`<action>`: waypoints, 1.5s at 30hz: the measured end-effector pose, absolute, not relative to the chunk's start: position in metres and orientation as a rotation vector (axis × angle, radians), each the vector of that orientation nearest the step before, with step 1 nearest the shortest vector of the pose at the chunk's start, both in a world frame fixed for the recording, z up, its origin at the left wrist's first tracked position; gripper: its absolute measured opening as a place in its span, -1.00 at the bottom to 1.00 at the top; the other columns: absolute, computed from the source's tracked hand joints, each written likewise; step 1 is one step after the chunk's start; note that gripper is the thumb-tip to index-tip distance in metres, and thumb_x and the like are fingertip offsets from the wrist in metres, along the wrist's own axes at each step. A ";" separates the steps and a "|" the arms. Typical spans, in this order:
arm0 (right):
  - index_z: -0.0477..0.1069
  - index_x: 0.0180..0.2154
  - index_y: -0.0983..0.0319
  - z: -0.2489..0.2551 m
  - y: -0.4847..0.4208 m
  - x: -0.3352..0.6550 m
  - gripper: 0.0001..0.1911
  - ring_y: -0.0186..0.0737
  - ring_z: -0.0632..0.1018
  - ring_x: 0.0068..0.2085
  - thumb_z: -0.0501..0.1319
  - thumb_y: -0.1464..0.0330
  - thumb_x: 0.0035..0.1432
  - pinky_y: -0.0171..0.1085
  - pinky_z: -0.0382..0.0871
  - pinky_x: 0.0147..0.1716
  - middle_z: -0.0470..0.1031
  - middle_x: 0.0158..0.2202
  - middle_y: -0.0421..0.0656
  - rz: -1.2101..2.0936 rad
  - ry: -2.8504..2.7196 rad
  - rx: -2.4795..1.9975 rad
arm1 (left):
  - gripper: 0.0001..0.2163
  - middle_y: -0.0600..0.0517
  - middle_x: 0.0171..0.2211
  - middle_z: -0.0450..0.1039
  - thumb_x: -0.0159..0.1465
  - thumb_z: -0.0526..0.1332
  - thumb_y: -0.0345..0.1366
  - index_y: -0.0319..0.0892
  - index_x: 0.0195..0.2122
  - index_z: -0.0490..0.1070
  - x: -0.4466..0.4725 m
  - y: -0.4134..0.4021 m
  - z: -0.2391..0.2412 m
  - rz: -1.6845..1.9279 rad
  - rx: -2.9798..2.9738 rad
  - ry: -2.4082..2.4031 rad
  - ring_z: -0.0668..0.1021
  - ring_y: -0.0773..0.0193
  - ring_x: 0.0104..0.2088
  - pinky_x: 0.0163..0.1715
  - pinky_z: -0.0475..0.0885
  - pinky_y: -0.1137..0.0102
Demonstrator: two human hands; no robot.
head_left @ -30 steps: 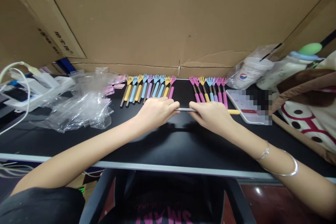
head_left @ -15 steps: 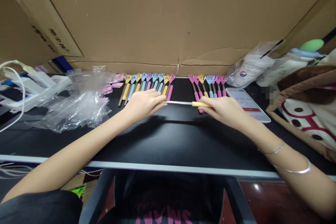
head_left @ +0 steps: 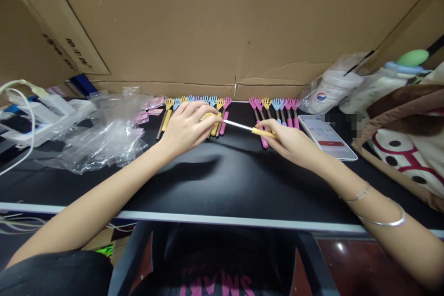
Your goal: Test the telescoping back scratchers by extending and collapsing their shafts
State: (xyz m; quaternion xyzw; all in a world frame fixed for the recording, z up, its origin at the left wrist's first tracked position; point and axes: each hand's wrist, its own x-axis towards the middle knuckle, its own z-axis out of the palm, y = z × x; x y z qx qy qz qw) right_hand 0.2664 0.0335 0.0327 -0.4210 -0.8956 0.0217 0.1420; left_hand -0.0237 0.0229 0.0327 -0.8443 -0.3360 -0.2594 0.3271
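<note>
A telescopic back scratcher (head_left: pixel 243 126) with a yellow handle and a silver rod is held between both hands above the black table (head_left: pixel 222 180). My left hand (head_left: pixel 189 127) pinches the head end of the rod. My right hand (head_left: pixel 289 141) is closed round the yellow handle. Behind my left hand lies a row of several coloured scratchers (head_left: pixel 194 111). A second row of scratchers (head_left: pixel 274 111) lies behind my right hand.
Crumpled clear plastic bags (head_left: pixel 104 134) lie at the left, with white cables and boxes (head_left: pixel 31 111) beyond. A phone (head_left: pixel 326 136) lies at the right beside a bagged cup (head_left: pixel 329 90) and a patterned bag (head_left: pixel 405 143). Cardboard (head_left: pixel 222 27) walls the back.
The hands have drawn apart, so the scratcher's silver rod is pulled out longer. Both hands have lifted slightly, and the rod now tilts up toward the left.
</note>
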 end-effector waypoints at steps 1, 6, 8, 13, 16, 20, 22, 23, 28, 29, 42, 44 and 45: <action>0.22 0.03 0.19 0.033 0.036 0.268 -0.63 -0.33 0.46 -0.45 -0.11 0.21 0.30 -0.38 0.21 -0.43 0.49 -0.37 -0.18 0.045 -2.560 -1.243 | -0.81 0.00 -0.10 0.46 0.32 0.05 -0.35 -0.11 -0.14 0.42 -0.024 0.022 0.033 -0.696 -2.209 -0.856 0.40 0.15 -0.05 -0.13 0.24 0.28; 0.24 0.05 0.18 0.025 0.053 0.282 -0.55 -0.24 0.50 -0.22 -0.25 0.18 0.33 -0.32 0.25 -0.31 0.49 -0.16 -0.07 -0.118 -2.485 -1.355 | -0.76 0.01 -0.21 0.47 0.29 0.04 -0.46 -0.08 -0.11 0.40 -0.020 0.021 0.024 -0.468 -2.417 -0.745 0.43 0.24 -0.20 -0.23 0.23 0.34; 0.25 0.05 0.18 0.020 0.057 0.287 -0.54 -0.20 0.50 -0.20 -0.26 0.21 0.33 -0.29 0.26 -0.29 0.48 -0.12 -0.05 -0.178 -2.498 -1.425 | -0.75 0.02 -0.24 0.46 0.26 0.05 -0.48 -0.09 -0.11 0.40 -0.017 0.021 0.018 -0.361 -2.496 -0.695 0.43 0.27 -0.24 -0.27 0.22 0.37; 0.30 0.02 0.15 0.017 0.054 0.286 -0.56 -0.17 0.50 -0.23 -0.24 0.26 0.30 -0.25 0.25 -0.32 0.49 -0.14 -0.09 -0.256 -2.503 -1.600 | -0.77 0.03 -0.27 0.46 0.29 0.06 -0.45 -0.09 -0.10 0.40 -0.012 0.020 0.011 -0.301 -2.588 -0.681 0.43 0.30 -0.25 -0.30 0.20 0.39; 0.29 0.06 0.12 0.021 0.048 0.281 -0.56 -0.12 0.51 -0.21 -0.18 0.31 0.26 -0.22 0.25 -0.34 0.48 -0.06 -0.09 -0.358 -2.470 -1.744 | -0.77 0.02 -0.28 0.47 0.32 0.04 -0.39 -0.11 -0.06 0.40 -0.012 0.020 0.012 -0.291 -2.616 -0.664 0.43 0.29 -0.24 -0.30 0.19 0.38; 0.21 0.16 0.13 0.026 0.041 0.276 -0.50 -0.09 0.51 -0.16 -0.13 0.33 0.21 -0.20 0.28 -0.33 0.43 0.03 -0.09 -0.407 -2.500 -1.805 | -0.73 0.02 -0.27 0.48 0.30 0.04 -0.42 -0.13 -0.03 0.39 -0.013 0.021 0.013 -0.259 -2.639 -0.673 0.43 0.27 -0.22 -0.28 0.21 0.37; 0.18 0.18 0.13 0.028 0.039 0.276 -0.49 -0.08 0.51 -0.16 -0.13 0.33 0.20 -0.19 0.29 -0.32 0.42 0.04 -0.09 -0.395 -2.523 -1.802 | -0.70 0.02 -0.25 0.47 0.26 0.05 -0.47 -0.13 -0.01 0.38 -0.013 0.021 0.013 -0.243 -2.653 -0.696 0.42 0.26 -0.21 -0.29 0.22 0.38; 0.17 0.19 0.13 0.028 0.038 0.275 -0.48 -0.08 0.51 -0.15 -0.14 0.33 0.20 -0.19 0.30 -0.32 0.41 0.05 -0.09 -0.388 -2.537 -1.801 | -0.68 0.02 -0.25 0.47 0.25 0.05 -0.50 -0.13 -0.01 0.38 -0.013 0.020 0.013 -0.240 -2.661 -0.705 0.42 0.26 -0.21 -0.29 0.23 0.38; 0.12 0.21 0.15 0.031 0.036 0.270 -0.45 -0.04 0.51 -0.11 -0.15 0.32 0.19 -0.16 0.32 -0.29 0.39 0.07 -0.07 -0.345 -2.614 -1.801 | -0.70 0.02 -0.28 0.47 0.24 0.05 -0.47 -0.12 -0.04 0.41 -0.013 0.019 0.014 -0.233 -2.691 -0.696 0.43 0.27 -0.22 -0.32 0.26 0.40; 0.12 0.21 0.15 0.032 0.037 0.269 -0.45 -0.03 0.51 -0.11 -0.15 0.31 0.20 -0.15 0.32 -0.29 0.40 0.07 -0.07 -0.355 -2.623 -1.796 | -0.70 0.02 -0.28 0.47 0.24 0.05 -0.47 -0.12 -0.05 0.42 -0.013 0.019 0.014 -0.231 -2.692 -0.698 0.43 0.27 -0.23 -0.32 0.26 0.40; 0.20 0.16 0.32 0.045 0.038 0.222 -0.48 0.06 0.53 -0.14 -0.10 0.34 0.20 -0.12 0.28 -0.29 0.44 -0.01 0.14 -0.465 -2.745 -1.849 | -0.69 0.02 -0.33 0.47 0.23 0.04 -0.50 -0.13 -0.08 0.44 -0.013 0.015 0.016 -0.178 -2.718 -0.788 0.44 0.28 -0.24 -0.40 0.34 0.47; 0.22 0.13 0.33 0.042 0.042 0.217 -0.50 0.05 0.53 -0.13 -0.07 0.33 0.18 -0.12 0.27 -0.27 0.47 -0.05 0.14 -0.431 -2.771 -1.876 | -0.70 0.02 -0.33 0.47 0.23 0.04 -0.50 -0.14 -0.09 0.44 -0.012 0.015 0.017 -0.182 -2.726 -0.778 0.45 0.28 -0.24 -0.37 0.35 0.46; 0.23 0.11 0.33 0.041 0.044 0.214 -0.51 0.04 0.53 -0.13 -0.05 0.32 0.17 -0.13 0.27 -0.27 0.48 -0.08 0.14 -0.423 -2.778 -1.884 | -0.70 0.02 -0.32 0.48 0.23 0.05 -0.50 -0.14 -0.09 0.44 -0.012 0.015 0.017 -0.184 -2.730 -0.777 0.45 0.28 -0.24 -0.37 0.35 0.46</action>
